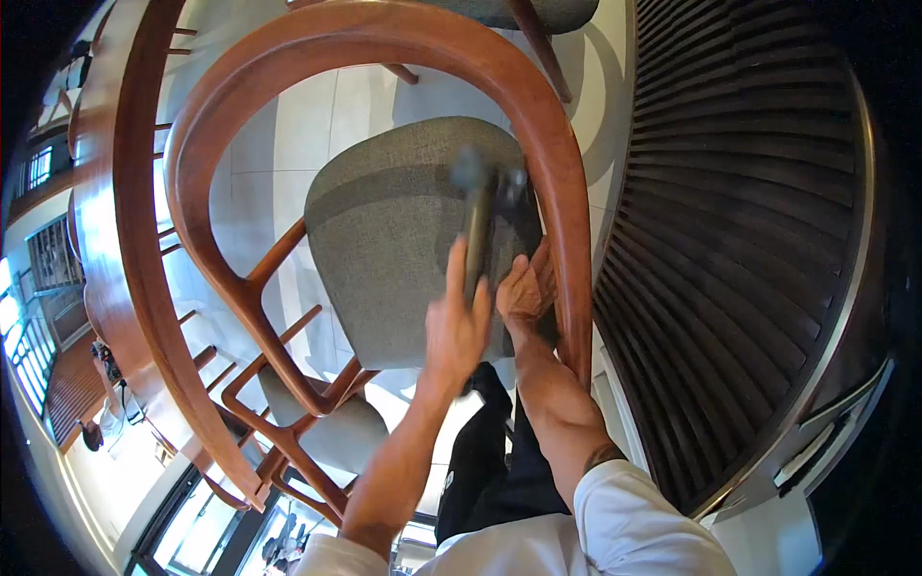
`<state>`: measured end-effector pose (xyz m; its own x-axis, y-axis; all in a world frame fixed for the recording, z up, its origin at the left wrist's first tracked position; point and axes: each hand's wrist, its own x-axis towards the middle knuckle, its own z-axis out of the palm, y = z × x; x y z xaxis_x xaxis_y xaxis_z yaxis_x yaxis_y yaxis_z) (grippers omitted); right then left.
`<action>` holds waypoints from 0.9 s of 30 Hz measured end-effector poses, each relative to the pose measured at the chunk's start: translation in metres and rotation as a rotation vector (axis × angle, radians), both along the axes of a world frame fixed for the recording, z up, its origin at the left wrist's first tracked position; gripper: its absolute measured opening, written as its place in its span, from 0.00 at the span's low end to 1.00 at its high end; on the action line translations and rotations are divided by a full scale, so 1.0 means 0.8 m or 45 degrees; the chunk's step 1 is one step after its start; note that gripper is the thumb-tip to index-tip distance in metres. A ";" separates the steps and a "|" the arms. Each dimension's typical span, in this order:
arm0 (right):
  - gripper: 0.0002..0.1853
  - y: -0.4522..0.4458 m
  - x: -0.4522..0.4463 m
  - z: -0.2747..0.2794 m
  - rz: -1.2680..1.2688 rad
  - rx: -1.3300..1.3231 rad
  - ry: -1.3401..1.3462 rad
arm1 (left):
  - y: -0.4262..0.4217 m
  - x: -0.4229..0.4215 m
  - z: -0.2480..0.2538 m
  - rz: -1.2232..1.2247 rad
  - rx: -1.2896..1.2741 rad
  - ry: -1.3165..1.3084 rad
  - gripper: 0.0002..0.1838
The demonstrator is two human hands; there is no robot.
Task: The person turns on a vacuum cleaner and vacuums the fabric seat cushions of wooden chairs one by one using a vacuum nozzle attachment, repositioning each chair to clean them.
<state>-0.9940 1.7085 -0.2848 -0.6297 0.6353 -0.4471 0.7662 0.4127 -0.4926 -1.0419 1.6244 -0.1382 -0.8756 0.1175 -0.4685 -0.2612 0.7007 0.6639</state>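
Note:
My left hand [455, 334] is closed around the handle of a hammer-like tool [476, 230], index finger stretched along it. Motion blurs the tool's head, which is over the grey fabric seat [384, 240] of a wooden chair. Close by on the right, my right hand [524, 288] is raised with thumb and fingers apart, beside the inner side of the chair's curved wooden rail [569, 221]. Some of its fingers are partly hidden, and whether it presses on the rail I cannot tell. A dark shadow falls on the seat around the tool.
A dark slatted panel [740, 230] curves along the right, near the chair. At the left runs a long wooden table [134, 221]. Another chair [327, 422] stands at lower left, and part of a further seat [547, 12] shows at the top. Pale tiles [298, 125] cover the floor.

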 end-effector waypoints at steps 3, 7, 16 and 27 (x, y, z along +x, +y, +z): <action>0.32 0.007 0.000 0.003 -0.021 -0.058 0.052 | -0.069 0.124 0.037 0.056 0.002 -0.175 0.37; 0.30 0.008 0.003 0.013 -0.147 -0.217 0.144 | -0.063 0.115 0.012 0.086 -0.052 0.012 0.37; 0.33 -0.007 0.018 -0.016 0.044 0.165 0.025 | -0.114 0.135 -0.020 0.159 0.082 0.377 0.37; 0.38 -0.028 0.092 -0.035 0.511 0.553 0.248 | -0.165 0.113 -0.022 0.488 0.017 0.104 0.37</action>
<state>-0.9207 1.6865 -0.3132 -0.9011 0.4302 -0.0541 0.4227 0.8440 -0.3301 -0.9519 1.4924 -0.1554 -0.8916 -0.2198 -0.3960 -0.4482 0.5536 0.7019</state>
